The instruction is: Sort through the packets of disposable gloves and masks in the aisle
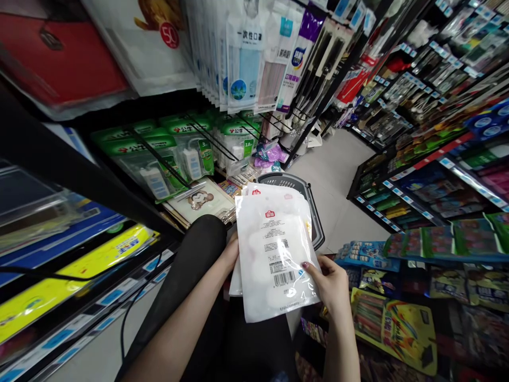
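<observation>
A small stack of white plastic packets (274,233) is held up over my lap, between my two hands. The front packet shows its back side, with a red logo, small print and a barcode; pale rounded shapes show faintly through it. My right hand (329,278) pinches the right edge of the front packet, thumb on its face and fingers behind. At the left edge my left hand (231,252) grips the packets behind the front one, its fingertips hidden. Just beyond the packets stands a grey shopping basket (314,215) on the floor, partly covered by them.
On the left rack hang green packaged power strips (194,154) and, above them, packs of face masks (246,58). A picture-printed item (202,199) lies low beside my knee. Snack bags (397,329) crowd the right shelf. The grey floor (342,164) runs between the shelves.
</observation>
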### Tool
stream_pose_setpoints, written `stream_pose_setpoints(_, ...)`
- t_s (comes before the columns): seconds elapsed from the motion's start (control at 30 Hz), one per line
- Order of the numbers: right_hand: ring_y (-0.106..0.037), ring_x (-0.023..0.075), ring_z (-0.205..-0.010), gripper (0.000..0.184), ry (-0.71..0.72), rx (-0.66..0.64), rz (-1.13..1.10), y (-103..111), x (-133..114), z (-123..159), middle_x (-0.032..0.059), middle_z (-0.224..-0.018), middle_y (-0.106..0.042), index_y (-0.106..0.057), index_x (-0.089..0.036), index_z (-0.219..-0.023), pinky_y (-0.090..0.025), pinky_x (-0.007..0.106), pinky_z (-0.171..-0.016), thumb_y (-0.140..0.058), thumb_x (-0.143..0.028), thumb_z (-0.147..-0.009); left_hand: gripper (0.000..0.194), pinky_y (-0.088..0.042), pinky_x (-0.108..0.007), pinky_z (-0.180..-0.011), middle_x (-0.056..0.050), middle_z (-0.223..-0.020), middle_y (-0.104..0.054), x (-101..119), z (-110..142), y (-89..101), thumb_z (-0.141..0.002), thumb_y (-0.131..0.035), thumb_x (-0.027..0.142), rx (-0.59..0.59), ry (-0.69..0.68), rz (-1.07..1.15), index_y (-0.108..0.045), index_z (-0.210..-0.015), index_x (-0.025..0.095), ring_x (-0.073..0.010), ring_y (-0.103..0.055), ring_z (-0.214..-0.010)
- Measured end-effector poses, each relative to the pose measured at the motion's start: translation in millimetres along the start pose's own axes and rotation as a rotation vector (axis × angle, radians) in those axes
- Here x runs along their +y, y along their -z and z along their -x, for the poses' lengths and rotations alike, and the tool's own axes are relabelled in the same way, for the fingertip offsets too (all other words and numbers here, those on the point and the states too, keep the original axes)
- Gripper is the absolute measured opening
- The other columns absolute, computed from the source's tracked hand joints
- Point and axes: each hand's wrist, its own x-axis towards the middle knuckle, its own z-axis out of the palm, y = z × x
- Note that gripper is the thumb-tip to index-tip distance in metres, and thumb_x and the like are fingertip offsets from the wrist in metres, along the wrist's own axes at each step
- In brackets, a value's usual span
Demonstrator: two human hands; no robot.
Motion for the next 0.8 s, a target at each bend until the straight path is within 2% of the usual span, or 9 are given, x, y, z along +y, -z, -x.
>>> stream_pose_setpoints(0.17,-0.053,0.0172,-0.059,0.031,0.007,0.004,0.006,0.6,0.8,-1.3,0.0045,-0.064,-0.064,-0.067,-0.013,-0.072,-0.038,0.024,-0.050,-0.064,-0.043,-0.065,0.031,-0.051,-0.034,-0.065,-0.007,-0.085,-0.071,1.1,0.5,0.4,-0.060,-0.069,0.022,-0.013,-0.006,-0.004,-0.067,-0.090,0.014,-0.0260,-0.063,-0.077)
stream_pose_setpoints(0.37,-0.051,0.0159,-0.056,0.030,0.035,0.033,0.000,-1.5,3.0,-0.3,0.0038,-0.060,-0.062,-0.067,-0.012,-0.070,-0.038,0.024,-0.048,-0.065,-0.042,-0.065,0.028,-0.051,-0.030,-0.060,-0.006,-0.081,-0.071,-0.1,-1.9,2.3,-0.057,-0.067,0.017,-0.007,-0.012,-0.007,-0.068,-0.085,0.013,-0.0235,-0.063,-0.071)
stream_pose_setpoints(0.5,-0.050,0.0144,-0.056,0.030,0.055,0.106,-0.067,6.9,12.3,-5.1,0.0025,-0.060,-0.059,-0.064,-0.013,-0.068,-0.037,0.023,-0.048,-0.066,-0.042,-0.065,0.027,-0.048,-0.026,-0.050,-0.006,-0.069,-0.069,1.6,-0.3,0.8,-0.057,-0.070,0.022,0.034,0.033,-0.007,-0.066,-0.081,0.011,-0.0191,-0.061,-0.057)
stream_pose_setpoints(0.6,-0.049,0.0125,-0.055,0.029,0.064,0.298,-0.186,28.0,33.3,-24.3,0.0012,-0.062,-0.058,-0.061,-0.014,-0.070,-0.037,0.022,-0.049,-0.067,-0.041,-0.064,0.031,-0.048,-0.025,-0.049,-0.006,-0.066,-0.068,7.0,3.3,-1.6,-0.059,-0.071,0.026,0.066,0.087,0.004,-0.064,-0.085,0.010,-0.0178,-0.061,-0.052)
stream_pose_setpoints(0.7,-0.047,0.0103,-0.052,0.033,0.038,0.532,-0.377,54.8,71.6,-62.2,-0.0001,-0.064,-0.057,-0.056,-0.015,-0.073,-0.038,0.023,-0.050,-0.068,-0.042,-0.059,0.033,-0.049,-0.026,-0.048,-0.008,-0.067,-0.069,17.8,7.9,-1.1,-0.061,-0.068,0.025,0.082,0.135,0.015,-0.065,-0.089,0.009,-0.0188,-0.062,-0.052)
stream_pose_setpoints(0.8,-0.050,0.0107,-0.056,0.038,0.056,0.608,-0.494,72.4,120.9,-105.6,-0.0013,-0.070,-0.057,-0.048,-0.018,-0.078,-0.043,0.027,-0.058,-0.066,-0.042,-0.054,0.032,-0.050,-0.027,-0.048,-0.008,-0.065,-0.069,34.7,14.0,8.0,-0.063,-0.065,0.025,0.106,0.168,0.007,-0.065,-0.090,0.009,-0.0214,-0.064,-0.054)
